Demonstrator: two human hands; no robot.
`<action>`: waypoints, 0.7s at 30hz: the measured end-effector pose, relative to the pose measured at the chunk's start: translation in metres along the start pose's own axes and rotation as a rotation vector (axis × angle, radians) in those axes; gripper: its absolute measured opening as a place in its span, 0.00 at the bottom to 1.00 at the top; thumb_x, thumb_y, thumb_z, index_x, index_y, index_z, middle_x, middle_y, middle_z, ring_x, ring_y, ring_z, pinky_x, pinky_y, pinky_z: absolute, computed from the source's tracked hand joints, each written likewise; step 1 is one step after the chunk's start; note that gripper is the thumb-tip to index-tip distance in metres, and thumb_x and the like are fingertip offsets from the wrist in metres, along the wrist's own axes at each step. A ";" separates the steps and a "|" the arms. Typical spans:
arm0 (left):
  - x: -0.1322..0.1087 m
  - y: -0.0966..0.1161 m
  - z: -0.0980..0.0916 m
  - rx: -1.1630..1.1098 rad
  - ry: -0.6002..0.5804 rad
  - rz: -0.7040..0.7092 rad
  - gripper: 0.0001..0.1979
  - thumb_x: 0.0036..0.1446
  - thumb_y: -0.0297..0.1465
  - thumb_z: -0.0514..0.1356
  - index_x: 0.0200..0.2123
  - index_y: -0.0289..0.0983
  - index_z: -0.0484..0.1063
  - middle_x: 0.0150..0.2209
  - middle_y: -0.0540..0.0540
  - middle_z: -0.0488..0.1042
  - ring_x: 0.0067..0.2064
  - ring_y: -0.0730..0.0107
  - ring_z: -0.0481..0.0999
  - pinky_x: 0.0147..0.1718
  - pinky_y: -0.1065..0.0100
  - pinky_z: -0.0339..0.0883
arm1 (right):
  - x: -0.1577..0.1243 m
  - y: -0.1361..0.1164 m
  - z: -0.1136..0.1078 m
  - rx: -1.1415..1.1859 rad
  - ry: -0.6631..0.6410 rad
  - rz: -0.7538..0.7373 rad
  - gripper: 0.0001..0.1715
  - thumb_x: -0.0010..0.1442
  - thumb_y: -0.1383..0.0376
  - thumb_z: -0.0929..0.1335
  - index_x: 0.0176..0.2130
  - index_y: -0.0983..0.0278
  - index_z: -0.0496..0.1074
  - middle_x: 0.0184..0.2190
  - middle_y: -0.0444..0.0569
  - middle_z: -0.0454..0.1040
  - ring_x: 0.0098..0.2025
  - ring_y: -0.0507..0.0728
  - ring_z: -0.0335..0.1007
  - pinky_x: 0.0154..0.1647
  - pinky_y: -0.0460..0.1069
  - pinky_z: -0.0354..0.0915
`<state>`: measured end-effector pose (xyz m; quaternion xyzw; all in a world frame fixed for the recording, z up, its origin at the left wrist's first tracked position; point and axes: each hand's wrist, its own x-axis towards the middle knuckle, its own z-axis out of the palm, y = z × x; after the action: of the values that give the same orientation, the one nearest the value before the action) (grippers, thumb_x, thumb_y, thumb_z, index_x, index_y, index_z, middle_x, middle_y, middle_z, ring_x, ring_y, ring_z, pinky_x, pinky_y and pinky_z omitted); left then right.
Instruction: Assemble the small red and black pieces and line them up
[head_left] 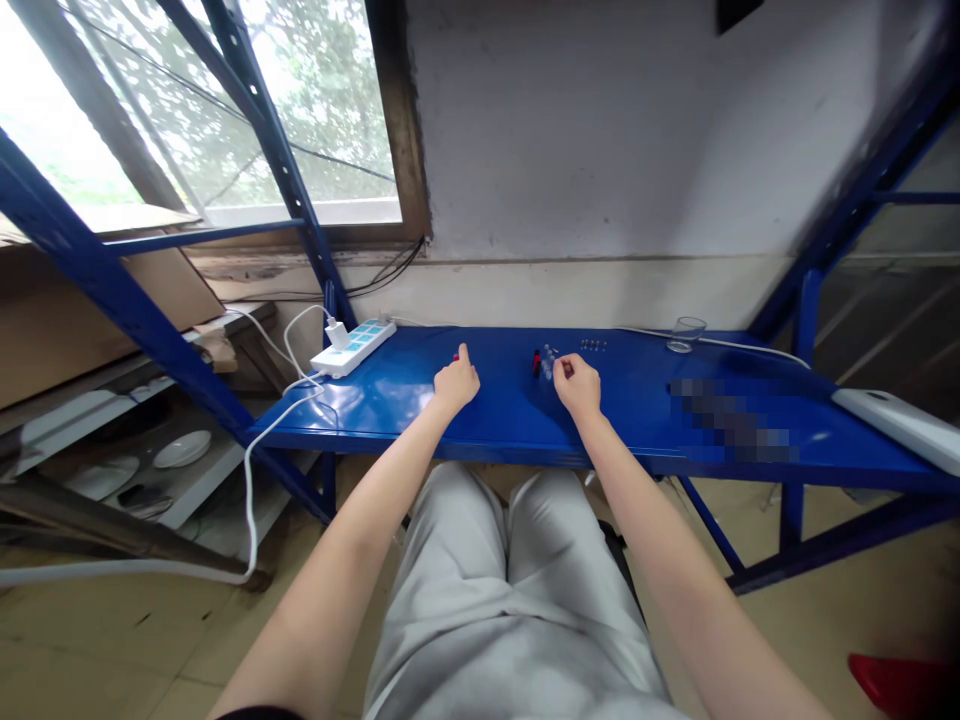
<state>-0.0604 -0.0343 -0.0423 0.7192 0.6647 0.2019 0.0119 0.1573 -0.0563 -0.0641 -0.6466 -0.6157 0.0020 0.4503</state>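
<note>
My left hand (457,380) is over the middle of the blue table (502,400), its fingers curled and one pointing forward. A small red object (455,357) shows at its fingers, mostly hidden; its kind is unclear. To the right, my right hand (578,384) is closed in a pinch, and what it grips, if anything, is too small to make out. Just left of its fingertips are small clear pieces (548,360) and a small red and black object (536,363). Several tiny pieces (594,345) lie in a row beyond my right hand.
A white power strip (360,346) with a plug and cables lies at the table's left end. Near the back right stands a clear glass (685,335). A blurred dark patch (731,420) and a white flat object (904,425) are at the right. Blue shelf posts frame both sides.
</note>
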 end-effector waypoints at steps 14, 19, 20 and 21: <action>0.008 0.000 0.017 0.032 0.006 -0.032 0.24 0.59 0.28 0.42 0.59 0.32 0.50 0.39 0.31 0.73 0.43 0.54 0.74 0.41 0.62 0.62 | 0.000 0.006 0.007 0.067 -0.026 -0.086 0.11 0.57 0.61 0.59 0.31 0.62 0.67 0.25 0.47 0.72 0.28 0.53 0.66 0.31 0.45 0.58; 0.009 0.001 0.018 -0.069 0.014 0.001 0.18 0.59 0.26 0.44 0.51 0.32 0.59 0.37 0.33 0.73 0.41 0.56 0.74 0.40 0.63 0.62 | 0.000 0.004 0.005 0.059 -0.039 -0.106 0.12 0.58 0.61 0.58 0.31 0.62 0.67 0.25 0.47 0.71 0.27 0.53 0.65 0.31 0.46 0.58; 0.009 0.002 0.019 -0.128 0.014 0.021 0.16 0.59 0.28 0.43 0.49 0.33 0.61 0.36 0.34 0.73 0.40 0.57 0.75 0.39 0.63 0.62 | -0.001 0.003 0.005 0.054 -0.047 -0.105 0.13 0.58 0.61 0.57 0.31 0.62 0.67 0.25 0.48 0.71 0.28 0.53 0.66 0.31 0.46 0.58; 0.009 0.003 0.020 -0.196 0.017 0.048 0.14 0.60 0.29 0.43 0.46 0.34 0.62 0.35 0.36 0.73 0.39 0.58 0.75 0.39 0.63 0.62 | -0.001 0.002 0.004 0.049 -0.056 -0.102 0.13 0.58 0.61 0.57 0.32 0.62 0.67 0.26 0.48 0.71 0.28 0.54 0.66 0.32 0.46 0.58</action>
<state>-0.0515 -0.0205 -0.0571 0.7286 0.6243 0.2724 0.0716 0.1562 -0.0543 -0.0685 -0.6028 -0.6601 0.0121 0.4480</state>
